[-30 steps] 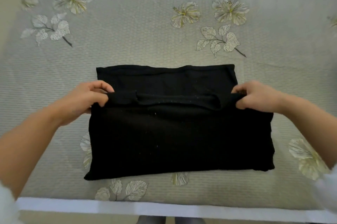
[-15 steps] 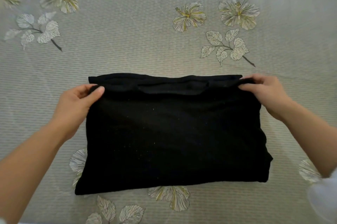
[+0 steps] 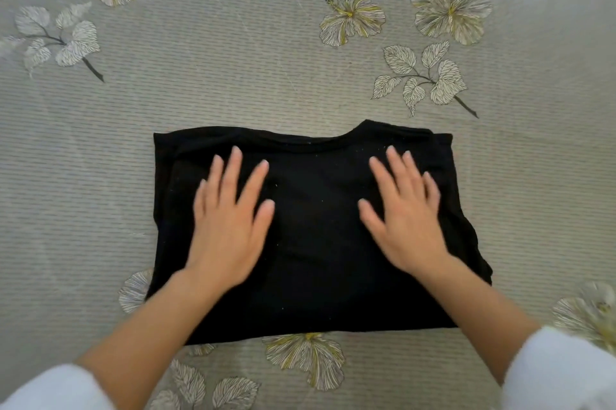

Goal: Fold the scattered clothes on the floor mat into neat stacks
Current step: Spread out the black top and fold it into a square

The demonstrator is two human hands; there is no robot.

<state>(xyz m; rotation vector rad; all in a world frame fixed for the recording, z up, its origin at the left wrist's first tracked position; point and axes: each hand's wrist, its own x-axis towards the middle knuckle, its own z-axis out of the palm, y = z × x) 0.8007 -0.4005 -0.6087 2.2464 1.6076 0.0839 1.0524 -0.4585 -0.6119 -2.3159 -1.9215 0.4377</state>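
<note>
- Reference: clock directions are read from the centre of the black garment, with 12 o'clock pointing away from the person.
- Location: the black garment lies folded flat on the floor mat, directly in front of the person and under both hands.
- Long axis: it runs from 9 o'clock to 3 o'clock. The neckline lies on the 12 o'clock edge.
- Left hand: palm down on the 9 o'clock half, fingers straight and spread, pointing to 12 o'clock. It grips nothing.
- Right hand: palm down on the 3 o'clock half, fingers straight and spread. It grips nothing.
- Both hands are motion-blurred, so the pressure they apply cannot be told.
- Reach: neither hand is nearer, as each lies equally far from the centre. Each side edge lies just outside its own hand.
- Edges: the 12, 9 and 6 o'clock edges are straight. The 3 to 4 o'clock edge bulges outward, with layers showing.
- Open room: bare mat extends widely at 12, 9 and 3 o'clock. At 6 o'clock only a narrow strip shows.
- Judgement: this is a smoothing step. A further fold would probably carry one side edge across toward the other. The uneven 4 o'clock corner probably needs squaring first.
- No stack is in view.
</note>
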